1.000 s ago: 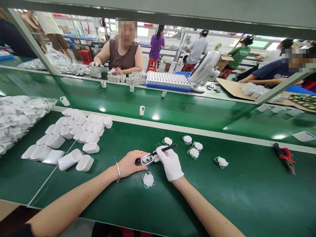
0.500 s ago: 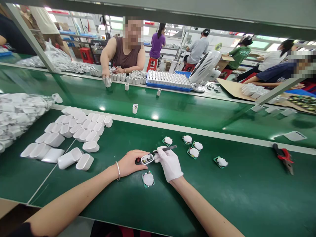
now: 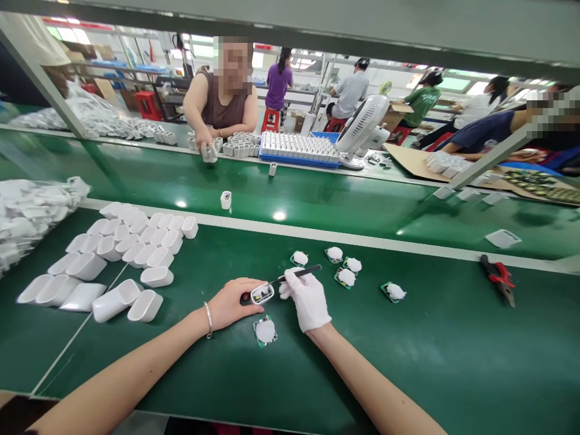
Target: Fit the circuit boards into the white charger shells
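My bare left hand is closed around a white oval plastic housing, its open end turned toward me with electronic parts showing inside. In my gloved right hand is a pair of dark tweezers, the slim end reaching to the housing's rim. Just below the housing lies a green circuit board with a round white pad on it. More such boards lie beyond and to the right of my right hand.
Rows of white housings stand at left, beside a bag of white parts. Red-handled pliers lie at right. Across the green belt, which carries a few housings, a co-worker sits near a blue tray and a fan.
The view has shifted slightly, moving most things left in the picture. My hands keep their hold on the housing and tweezers. Housings on the belt have moved left.
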Demonstrator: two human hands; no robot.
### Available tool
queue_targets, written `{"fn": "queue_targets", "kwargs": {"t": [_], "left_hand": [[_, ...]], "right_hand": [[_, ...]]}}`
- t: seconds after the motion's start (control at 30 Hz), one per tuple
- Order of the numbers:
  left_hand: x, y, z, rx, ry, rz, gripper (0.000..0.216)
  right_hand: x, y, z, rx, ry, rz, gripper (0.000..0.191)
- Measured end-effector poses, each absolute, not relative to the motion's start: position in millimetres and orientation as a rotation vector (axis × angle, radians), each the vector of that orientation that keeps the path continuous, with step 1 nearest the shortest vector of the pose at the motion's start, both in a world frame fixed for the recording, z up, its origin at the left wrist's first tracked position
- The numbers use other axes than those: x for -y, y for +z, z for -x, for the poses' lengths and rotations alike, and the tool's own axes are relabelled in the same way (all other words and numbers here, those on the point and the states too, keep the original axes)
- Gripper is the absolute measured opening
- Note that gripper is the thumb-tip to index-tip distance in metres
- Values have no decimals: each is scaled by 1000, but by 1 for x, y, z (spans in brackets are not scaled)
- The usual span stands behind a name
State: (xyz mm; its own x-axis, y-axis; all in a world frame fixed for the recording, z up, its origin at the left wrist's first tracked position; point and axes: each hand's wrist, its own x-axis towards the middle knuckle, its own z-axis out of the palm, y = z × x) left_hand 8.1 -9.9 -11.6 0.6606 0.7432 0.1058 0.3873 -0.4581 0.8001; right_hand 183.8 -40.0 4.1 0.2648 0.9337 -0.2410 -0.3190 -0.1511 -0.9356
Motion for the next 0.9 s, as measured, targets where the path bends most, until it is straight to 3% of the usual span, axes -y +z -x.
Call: {"fn": "queue_targets", "kwargs": {"t": [0.37,0.9], "left_hand": [[1,-41,-7,-971,593,-2114,42],[0,-41,-8,-997,561,-2020,43]], "right_hand": [[39,-9,-182,539,1160,1147,49],[38,-17,-182,523,1181,972,50]]}}
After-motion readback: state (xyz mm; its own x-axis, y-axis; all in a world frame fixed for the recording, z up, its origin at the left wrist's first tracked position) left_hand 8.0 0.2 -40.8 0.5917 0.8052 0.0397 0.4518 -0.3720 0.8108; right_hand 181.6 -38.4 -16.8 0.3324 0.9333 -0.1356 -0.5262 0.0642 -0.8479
